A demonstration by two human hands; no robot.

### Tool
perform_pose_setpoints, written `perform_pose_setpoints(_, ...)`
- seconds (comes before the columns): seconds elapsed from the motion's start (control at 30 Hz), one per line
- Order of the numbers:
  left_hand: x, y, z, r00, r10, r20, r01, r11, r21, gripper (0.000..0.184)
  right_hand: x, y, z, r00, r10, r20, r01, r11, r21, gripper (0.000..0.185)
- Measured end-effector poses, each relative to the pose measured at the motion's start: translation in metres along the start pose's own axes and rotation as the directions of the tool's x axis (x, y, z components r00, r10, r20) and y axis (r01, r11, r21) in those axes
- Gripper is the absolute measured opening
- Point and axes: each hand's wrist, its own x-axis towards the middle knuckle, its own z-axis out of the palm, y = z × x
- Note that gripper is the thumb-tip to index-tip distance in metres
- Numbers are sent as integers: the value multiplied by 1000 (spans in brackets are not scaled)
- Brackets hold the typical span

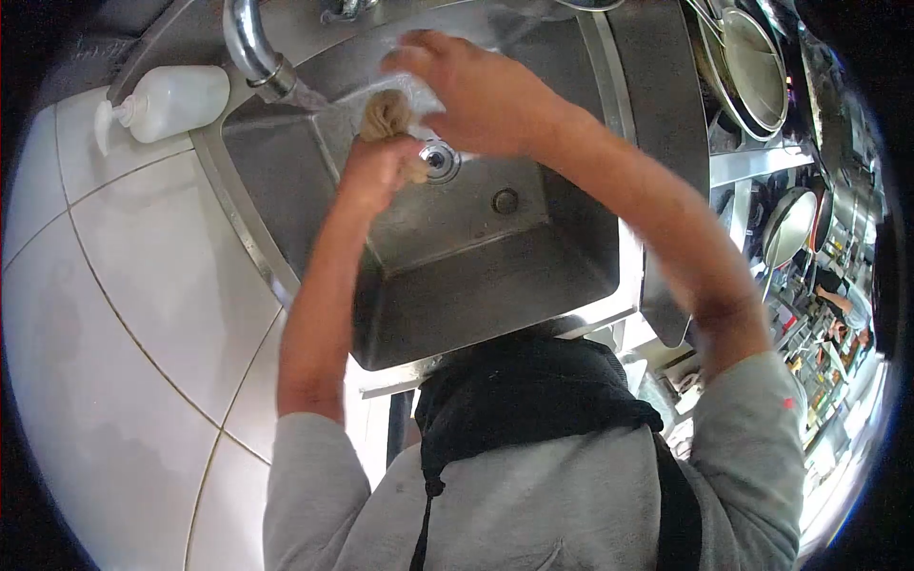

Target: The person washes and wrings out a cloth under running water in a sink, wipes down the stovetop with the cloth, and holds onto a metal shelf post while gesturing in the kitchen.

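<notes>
My left hand (379, 169) is closed around a bunched tan cloth (386, 116), part of which sticks out above the fist and part below it. It is over the steel sink (476, 276). My right hand (481, 95) is just to the right of the cloth, fingers apart and slightly blurred, with nothing visible in it. Water runs from the faucet (257, 48) into the back of the basin, left of both hands. Below the hands a drain (439, 162) shows in the sink floor.
A white pump bottle (179, 103) lies at the left by the sink's rim, on white tile (143, 314). Dark round plug (506, 201) sits in the basin. Pans (752, 71) and a strainer-like round piece (790, 228) are on the right. Another person (852, 309) is far right.
</notes>
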Motion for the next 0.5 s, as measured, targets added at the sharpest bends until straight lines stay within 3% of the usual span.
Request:
perform_pose_setpoints(0.03, 11, -4, -22, 908, -184, 376, 279, 936, -216, 24, 1, -3, -4, 1000, 0, 2, 0, 1000, 6, 41)
perform_pose_setpoints(0.07, 15, -6, -33, 656, -225, 721, 583, 757, -294, 21, 2, -6, -7, 964, -265, 8, 265, 963, -48, 41)
perform_pose_setpoints(0.1, 1, 14, -24, 706, -129, 696, 506, 779, -370, 18, 1, -7, -8, 861, -508, 27, 508, 855, -101, 41)
perform_pose_setpoints(0.13, 0, 28, -18, 707, -127, 696, 505, 779, -371, 18, 5, -5, -6, 860, -509, 28, 509, 855, -102, 41)
perform_pose_setpoints(0.2, -1, 48, -10, 707, -254, 660, 461, 873, -158, 15, 18, 1, 5, 860, -296, 416, 377, 918, -124, 37)
perform_pose_setpoints(0.23, -1, 65, -4, 710, -249, 659, 458, 874, -164, 15, 24, 4, 8, 857, -300, 418, 382, 915, -127, 37)
perform_pose_setpoints(0.27, -2, 80, -1, 782, -256, 568, 211, 967, 146, 14, 26, 4, 11, 857, -176, 484, 289, 942, -171, 33)
perform_pose_setpoints(0.3, -1, 88, 2, 850, -210, 482, -41, 888, 458, 14, 30, 7, 14, 840, -50, 540, 202, 953, -226, 29)
perform_pose_setpoints(0.33, 6, 78, 4, 853, -208, 479, -39, 889, 455, 14, 31, 10, 21, 838, -54, 542, 207, 952, -225, 29)
perform_pose_setpoints(0.37, 12, 63, 6, 920, 27, 392, -306, 673, 673, 18, 28, 9, 30, 851, 60, 522, 69, 972, -223, 24)
perform_pose_setpoints(0.4, 17, 53, 6, 885, 284, 369, -450, 321, 833, 24, 27, 11, 43, 849, 174, 499, -70, 973, -220, 20)
perform_pose_setpoints(0.43, 12, 64, 7, 886, 284, 366, -447, 319, 835, 24, 30, 19, 58, 850, 170, 498, -67, 974, -218, 20)
perform_pose_setpoints(0.5, -1, 82, 10, 892, 337, 300, -393, 255, 884, 29, 33, 31, 84, 528, 244, 813, -239, 962, -134, 7)
